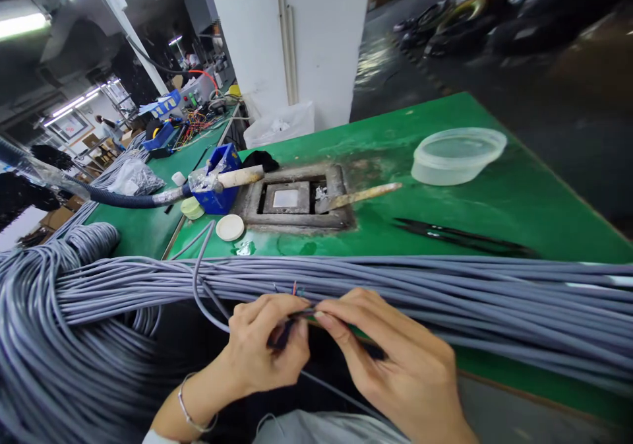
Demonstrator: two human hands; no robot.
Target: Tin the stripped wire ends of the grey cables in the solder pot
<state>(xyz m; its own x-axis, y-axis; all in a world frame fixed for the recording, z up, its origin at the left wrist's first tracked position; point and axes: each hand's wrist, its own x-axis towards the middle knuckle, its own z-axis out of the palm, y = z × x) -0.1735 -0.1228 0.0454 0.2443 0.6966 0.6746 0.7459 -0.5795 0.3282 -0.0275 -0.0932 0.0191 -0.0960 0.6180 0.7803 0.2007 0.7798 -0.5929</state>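
My left hand (270,342), with a bracelet on its wrist, is closed in a pinch around thin wires. The short coloured wire ends (295,288), one of them orange-red, stick up just above its fingertips. Opposite it, my right hand (395,345) pinches the same thin wires between thumb and forefinger, and the fingertips of both hands nearly meet. The pinched part is mostly hidden by fingers. Just beyond my hands, a thick bundle of grey cables (420,292) runs across the table's near edge, and one loose cable (198,279) loops out at its left.
A square pot (302,220) with a wooden-handled scraper (368,193) is set into the green table (376,239). Black tweezers (459,236) and a clear plastic tub (457,160) lie right. Left are a blue bin (222,193), a hose (123,198), a white lid (230,227) and coiled cables (44,338).
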